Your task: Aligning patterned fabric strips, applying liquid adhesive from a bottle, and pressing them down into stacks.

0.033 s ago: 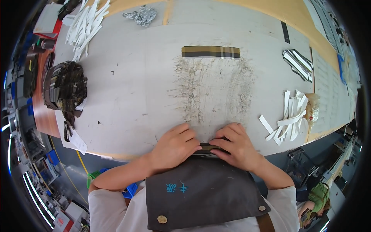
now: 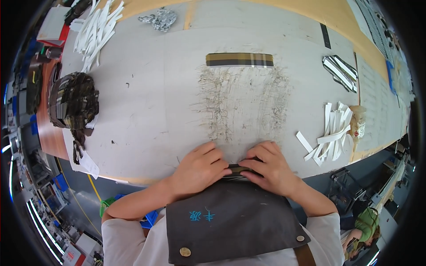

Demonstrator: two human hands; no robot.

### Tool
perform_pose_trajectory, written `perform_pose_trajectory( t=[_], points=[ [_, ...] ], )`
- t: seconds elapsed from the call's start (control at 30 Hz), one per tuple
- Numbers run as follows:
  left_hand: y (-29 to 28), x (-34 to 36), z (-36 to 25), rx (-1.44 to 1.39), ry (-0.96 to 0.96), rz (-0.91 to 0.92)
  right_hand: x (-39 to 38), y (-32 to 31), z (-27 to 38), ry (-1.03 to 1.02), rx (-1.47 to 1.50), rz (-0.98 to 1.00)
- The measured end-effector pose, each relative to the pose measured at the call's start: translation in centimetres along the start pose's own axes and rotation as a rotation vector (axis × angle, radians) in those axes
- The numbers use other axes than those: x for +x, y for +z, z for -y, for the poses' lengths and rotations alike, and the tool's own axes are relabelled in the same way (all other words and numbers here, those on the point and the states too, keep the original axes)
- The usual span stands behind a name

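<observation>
At the table's near edge, a narrow dark brown and olive striped fabric strip (image 2: 236,169) lies between my hands. My left hand (image 2: 200,166) is closed with its fingertips pinching the strip's left end. My right hand (image 2: 269,167) grips the other end, thumb below and bent fingers above. Both hands cover much of the strip, so its full length is hidden. Farther up the table lies a similar flat strip (image 2: 239,60), olive and dark with pale cross stripes. Loose brown threads (image 2: 244,102) are scattered between that strip and my hands.
White strips (image 2: 95,37) are heaped at the far left, above a bundle of dark plaid fabric (image 2: 73,101). More white strips (image 2: 333,133) lie at right, below dark-edged white strips (image 2: 341,73). Crumpled foil (image 2: 164,20) sits at the back. A person (image 2: 366,228) is at lower right.
The whole view has shifted very slightly, with the table's things a little farther left. Both hands keep the same hold on the fabric strip.
</observation>
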State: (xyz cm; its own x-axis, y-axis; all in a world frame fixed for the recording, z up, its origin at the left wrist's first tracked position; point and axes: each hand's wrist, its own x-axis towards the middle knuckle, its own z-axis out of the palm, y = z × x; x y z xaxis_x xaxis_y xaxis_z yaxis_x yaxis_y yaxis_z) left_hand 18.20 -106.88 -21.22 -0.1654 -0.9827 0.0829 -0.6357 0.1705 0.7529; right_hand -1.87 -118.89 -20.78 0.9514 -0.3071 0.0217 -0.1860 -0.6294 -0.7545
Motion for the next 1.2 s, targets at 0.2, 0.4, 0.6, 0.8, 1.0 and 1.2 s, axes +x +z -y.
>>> perform_pose_trajectory(
  t=[0.2,0.4,0.6,0.8,1.0,1.2],
  points=[
    [-0.1,-0.2,0.5,-0.107,-0.002,-0.011,-0.4,0.5,0.1,0.006,0.045,-0.091],
    [-2.0,1.3,0.2,-0.355,-0.380,-0.100,0.0,-1.2,-0.7,0.310,0.435,-0.230],
    [-3.6,2.3,0.4,-0.501,-0.670,-0.151,0.7,-3.5,-0.6,0.665,0.752,-0.174],
    [-4.2,2.5,1.0,-0.509,-0.679,-0.177,0.2,-3.0,-1.1,0.541,0.874,-0.337],
    [-4.1,2.4,1.2,-0.524,-0.698,-0.184,0.1,-3.5,-1.0,0.600,1.015,-0.361],
    [-4.2,2.4,1.0,-0.522,-0.724,-0.171,0.1,-3.6,-0.9,0.587,0.991,-0.338]
  ],
)
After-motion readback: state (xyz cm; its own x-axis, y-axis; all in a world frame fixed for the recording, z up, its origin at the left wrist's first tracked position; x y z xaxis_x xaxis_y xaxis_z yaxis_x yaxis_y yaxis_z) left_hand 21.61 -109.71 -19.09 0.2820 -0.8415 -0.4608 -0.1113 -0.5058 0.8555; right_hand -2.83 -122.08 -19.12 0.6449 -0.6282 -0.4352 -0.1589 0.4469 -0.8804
